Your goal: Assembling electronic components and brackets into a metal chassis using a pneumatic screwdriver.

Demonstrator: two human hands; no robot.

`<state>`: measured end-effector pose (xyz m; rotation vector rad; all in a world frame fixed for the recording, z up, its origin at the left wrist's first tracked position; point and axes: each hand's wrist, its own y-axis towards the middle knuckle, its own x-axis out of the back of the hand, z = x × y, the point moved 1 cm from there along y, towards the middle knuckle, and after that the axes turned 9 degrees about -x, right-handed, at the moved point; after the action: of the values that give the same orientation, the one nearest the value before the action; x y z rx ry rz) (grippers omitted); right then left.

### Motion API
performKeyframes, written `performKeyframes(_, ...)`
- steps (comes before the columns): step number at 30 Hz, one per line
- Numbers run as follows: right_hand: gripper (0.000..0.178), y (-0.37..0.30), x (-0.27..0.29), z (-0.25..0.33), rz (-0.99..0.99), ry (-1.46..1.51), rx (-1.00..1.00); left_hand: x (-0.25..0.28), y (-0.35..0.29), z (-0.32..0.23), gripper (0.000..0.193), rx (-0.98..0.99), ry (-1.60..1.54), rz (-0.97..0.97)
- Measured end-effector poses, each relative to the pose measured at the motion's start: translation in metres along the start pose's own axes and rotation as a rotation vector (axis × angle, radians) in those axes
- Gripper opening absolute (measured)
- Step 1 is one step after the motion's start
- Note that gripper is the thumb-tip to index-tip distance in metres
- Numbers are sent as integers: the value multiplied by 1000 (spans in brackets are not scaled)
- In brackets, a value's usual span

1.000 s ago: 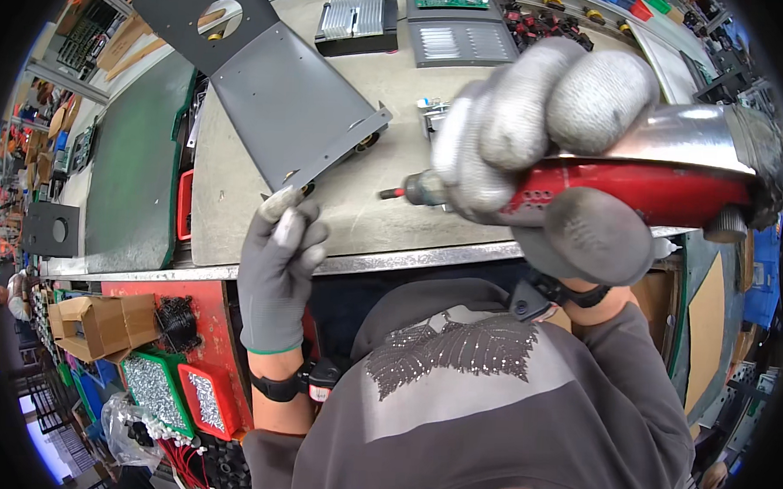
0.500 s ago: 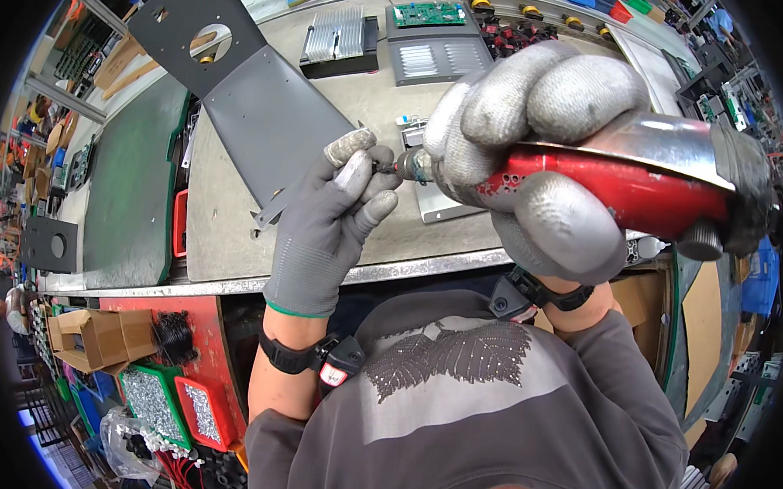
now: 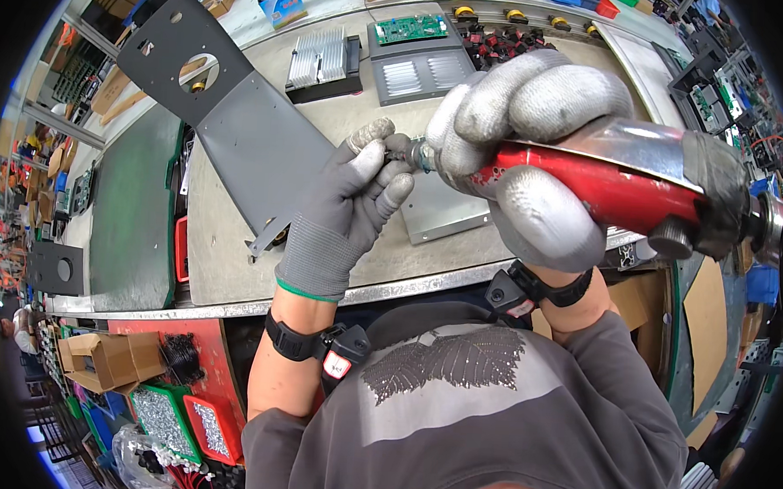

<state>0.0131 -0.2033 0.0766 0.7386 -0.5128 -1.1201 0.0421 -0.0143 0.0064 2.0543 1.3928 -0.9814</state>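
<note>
My gloved right hand is wrapped round a red air screwdriver with a bare metal lever along its top. The tool lies nearly level, its nose toward my other hand. At that nose, the gloved fingertips of my left hand are pinched together. Something small and dark shows between them at the bit, too small to name. Beneath the tool rests a flat silver metal plate, partly hidden by my hands. To the left a bent grey sheet-metal panel with a round hole lies on the bench.
Toward the back of the bench stand a finned heatsink, a vented grey cover and a green circuit board. A green mat covers the left side. Below are screw-filled green and red bins.
Both hands and the screwdriver sit slightly differently in the picture, as the view itself has shifted. More of the silver plate shows beneath them. The pinch at the bit and the tool grip are kept.
</note>
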Motion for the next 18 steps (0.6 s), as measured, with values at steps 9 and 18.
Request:
performKeyframes(9, 30, 10, 15, -3, 7, -9, 31, -5, 25, 2, 28, -3, 172, -31)
performKeyframes(18, 36, 7, 40, 3, -254, 189, 5, -15, 74, -57, 47, -93, 1340, 54)
